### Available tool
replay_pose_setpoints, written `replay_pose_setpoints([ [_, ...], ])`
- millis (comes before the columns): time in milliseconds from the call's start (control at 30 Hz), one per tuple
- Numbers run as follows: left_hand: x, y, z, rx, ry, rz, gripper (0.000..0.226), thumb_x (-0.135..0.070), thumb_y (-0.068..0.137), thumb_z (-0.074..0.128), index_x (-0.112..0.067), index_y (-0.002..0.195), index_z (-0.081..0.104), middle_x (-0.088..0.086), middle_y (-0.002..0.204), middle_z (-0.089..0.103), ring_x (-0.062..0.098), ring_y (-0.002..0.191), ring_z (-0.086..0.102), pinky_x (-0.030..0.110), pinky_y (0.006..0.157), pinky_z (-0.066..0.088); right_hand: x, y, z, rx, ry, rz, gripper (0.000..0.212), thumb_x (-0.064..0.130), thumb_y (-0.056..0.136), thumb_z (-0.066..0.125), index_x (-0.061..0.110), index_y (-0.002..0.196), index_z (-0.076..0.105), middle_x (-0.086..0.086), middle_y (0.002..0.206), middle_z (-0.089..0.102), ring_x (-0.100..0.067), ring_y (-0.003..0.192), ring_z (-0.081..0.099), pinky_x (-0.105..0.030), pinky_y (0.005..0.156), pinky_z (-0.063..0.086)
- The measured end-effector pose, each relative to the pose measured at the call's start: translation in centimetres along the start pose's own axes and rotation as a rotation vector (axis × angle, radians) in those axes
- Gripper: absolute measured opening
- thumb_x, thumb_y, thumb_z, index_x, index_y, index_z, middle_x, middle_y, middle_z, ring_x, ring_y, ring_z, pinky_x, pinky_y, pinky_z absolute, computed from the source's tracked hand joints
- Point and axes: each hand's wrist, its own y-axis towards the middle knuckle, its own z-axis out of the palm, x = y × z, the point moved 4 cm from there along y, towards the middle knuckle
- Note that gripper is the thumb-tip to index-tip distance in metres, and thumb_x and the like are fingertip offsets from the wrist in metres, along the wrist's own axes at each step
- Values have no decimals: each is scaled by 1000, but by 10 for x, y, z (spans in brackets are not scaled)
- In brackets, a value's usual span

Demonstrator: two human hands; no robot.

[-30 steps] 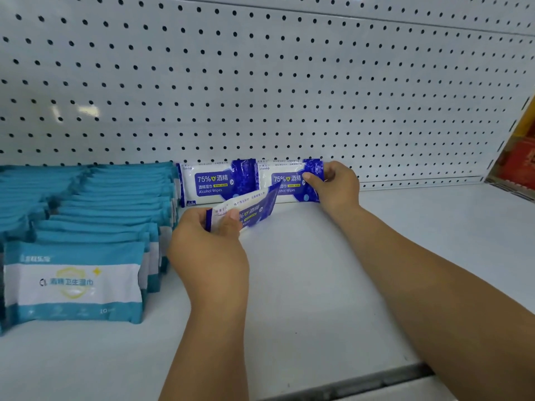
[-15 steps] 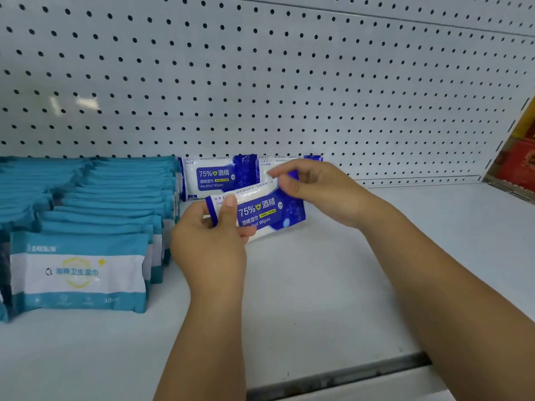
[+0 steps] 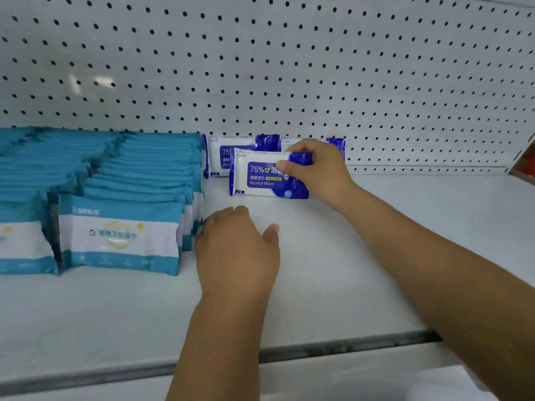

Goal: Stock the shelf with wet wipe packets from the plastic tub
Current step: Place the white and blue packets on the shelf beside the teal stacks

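A blue-and-white alcohol wipe packet [image 3: 260, 179] stands upright on the white shelf [image 3: 333, 264], and my right hand [image 3: 317, 169] grips its right end. Behind it two more blue packets lean on the pegboard: the left one [image 3: 223, 153] is partly covered, the right one [image 3: 335, 146] mostly hidden by my hand. My left hand [image 3: 237, 250] hovers lower, in front of the packet, fingers loosely apart and holding nothing. The plastic tub is out of view.
Rows of teal-and-white wipe packets [image 3: 118, 233] fill the shelf's left side, up to the blue packets. A white pegboard wall [image 3: 289, 68] backs the shelf. The shelf's metal front edge [image 3: 333, 348] runs below my arms. Something red [image 3: 525, 163] shows at far right.
My left hand let go of the blue packet and drew back toward me. My right hand took the packet and stood it upright in front of the two at the back.
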Motion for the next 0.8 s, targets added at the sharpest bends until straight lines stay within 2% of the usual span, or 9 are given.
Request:
replay_pose_setpoints([
  [167,4,1,4,24,85,40,65,-57,98,48,-22,152,40,1,162,32,22,150,27,41,121,28,8,19,17,48,-144,-52,27,32,79,84,23,94,65,17,88,63,-2,82,63,-20,70,55],
  [267,5,2,2,-6,81,42,60,-56,98,49,-20,146,46,1,156,40,23,145,33,41,118,32,10,36,27,-4,-321,-155,32,40,76,84,21,98,70,9,95,61,-10,97,54,-24,80,43],
  [367,5,3,2,-30,98,56,56,-55,99,48,-20,142,49,1,152,43,23,141,36,40,115,31,11,46,39,-82,-453,-249,37,45,77,81,19,102,72,6,101,58,-17,109,45,-30,91,40],
  [500,6,5,6,-52,96,75,58,-58,99,45,-20,142,50,1,153,42,23,142,34,40,117,30,14,52,49,-161,-575,-330,39,52,78,78,22,103,73,5,108,60,-22,116,42,-32,89,28],
  [667,8,6,7,-64,82,68,60,-61,98,42,-20,141,52,1,151,45,23,140,36,42,116,32,19,54,55,-209,-637,-345,45,56,76,77,23,106,70,3,116,59,-24,120,41,-36,92,30],
  [800,8,8,6,-78,26,60,59,-61,96,48,-19,136,56,1,143,52,23,135,41,40,112,36,20,47,49,-232,-614,-344,52,55,75,78,21,112,66,3,119,58,-22,121,44,-34,94,31],
])
